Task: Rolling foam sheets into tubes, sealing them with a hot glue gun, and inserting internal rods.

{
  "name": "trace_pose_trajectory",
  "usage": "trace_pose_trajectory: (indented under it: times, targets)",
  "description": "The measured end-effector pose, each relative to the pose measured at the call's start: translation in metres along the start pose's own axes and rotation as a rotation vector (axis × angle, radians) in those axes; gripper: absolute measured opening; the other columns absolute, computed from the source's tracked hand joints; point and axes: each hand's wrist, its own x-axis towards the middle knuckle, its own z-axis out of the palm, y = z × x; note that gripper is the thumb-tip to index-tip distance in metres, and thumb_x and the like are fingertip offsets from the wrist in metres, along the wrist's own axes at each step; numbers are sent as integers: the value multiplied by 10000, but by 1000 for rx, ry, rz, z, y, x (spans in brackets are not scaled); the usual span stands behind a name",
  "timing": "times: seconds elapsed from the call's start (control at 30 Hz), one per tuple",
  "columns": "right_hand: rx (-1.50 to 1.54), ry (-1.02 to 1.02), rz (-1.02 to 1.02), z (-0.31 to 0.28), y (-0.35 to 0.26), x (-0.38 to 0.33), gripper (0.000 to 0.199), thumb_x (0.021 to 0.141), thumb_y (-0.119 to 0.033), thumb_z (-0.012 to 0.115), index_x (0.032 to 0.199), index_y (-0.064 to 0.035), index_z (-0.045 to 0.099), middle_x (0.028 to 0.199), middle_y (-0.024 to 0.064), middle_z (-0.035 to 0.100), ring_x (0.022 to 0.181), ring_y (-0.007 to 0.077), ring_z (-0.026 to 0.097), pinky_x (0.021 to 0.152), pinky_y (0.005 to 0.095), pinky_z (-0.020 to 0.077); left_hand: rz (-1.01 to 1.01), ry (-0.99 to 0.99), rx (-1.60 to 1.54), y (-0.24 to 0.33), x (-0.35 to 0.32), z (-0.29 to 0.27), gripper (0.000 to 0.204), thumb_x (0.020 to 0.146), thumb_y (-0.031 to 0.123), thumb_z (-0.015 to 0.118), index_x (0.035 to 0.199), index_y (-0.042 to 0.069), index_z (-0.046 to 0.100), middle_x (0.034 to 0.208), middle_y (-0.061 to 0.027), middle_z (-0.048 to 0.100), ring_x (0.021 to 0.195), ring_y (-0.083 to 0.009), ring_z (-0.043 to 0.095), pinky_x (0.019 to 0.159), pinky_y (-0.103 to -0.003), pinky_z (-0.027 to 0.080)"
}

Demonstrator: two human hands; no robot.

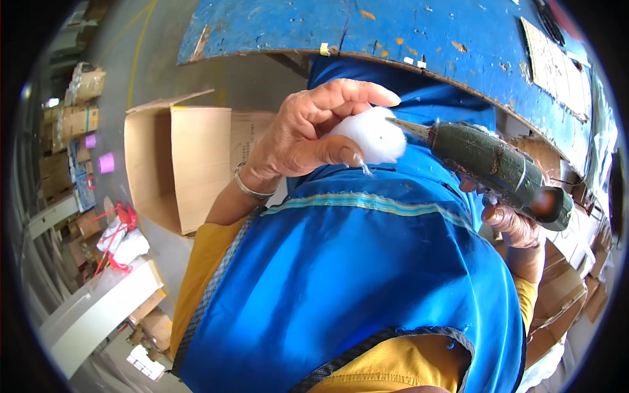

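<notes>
A round, fluffy white ball (372, 136) sits in my left hand (298, 128), pinched between thumb and fingers, with the index finger stretched over its top. A clear strand hangs by the thumb tip. Gripped in my right hand (514, 226) is a worn dark green glue gun (481, 154), its body crusted with residue. Its tapered nozzle points left and meets the ball's upper right edge; whether it presses in I cannot tell. Most of my right fingers are hidden behind the tool. Both hands are held above my blue apron (354, 262).
Ahead stands a blue, paint-chipped workbench (419, 29), its near edge close beyond the ball and the glue gun. An open cardboard box (203, 164) is left of my left forearm. Further left are purple containers (105, 163), and brown cardboard (557, 295) lies at the right.
</notes>
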Motion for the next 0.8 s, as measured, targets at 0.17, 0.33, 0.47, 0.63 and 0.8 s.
trace_pose_trajectory:
  times: [0.17,0.33,0.47,0.63,0.8]
  targets:
    - [-139,-30,16,-3,2,-1,731,595,-417,841,1096,32,556,893,103,640,810,197,631,743,308,492,41,-18,-40,-2,1,-1,630,714,185,769,1237,-17,480,982,-130,649,909,-148,620,791,-248,503]
    - [-69,-5,-32,-4,4,-1,676,593,-427,835,1027,28,588,895,116,639,800,208,634,741,314,493,38,11,-18,-3,1,0,622,711,206,771,1226,-7,497,980,-127,651,912,-157,628,798,-253,510]
    - [-80,19,-27,-5,4,-3,664,582,-430,835,998,31,600,890,118,638,784,212,631,726,314,491,79,57,34,-4,1,1,600,713,202,770,1210,-11,511,980,-124,653,916,-163,629,799,-251,510]
    - [-160,58,-132,-6,7,-2,650,589,-449,823,962,35,600,840,113,619,708,222,614,663,318,484,96,26,27,-6,1,-2,576,713,193,771,1193,-12,527,1019,-121,643,909,-162,631,793,-252,514]
    - [-462,-74,-145,-13,4,-10,907,517,-340,891,1211,76,481,963,114,642,763,148,630,725,258,495,95,46,13,-9,1,-2,580,714,201,771,1200,0,527,1023,-116,640,914,-166,630,788,-258,518]
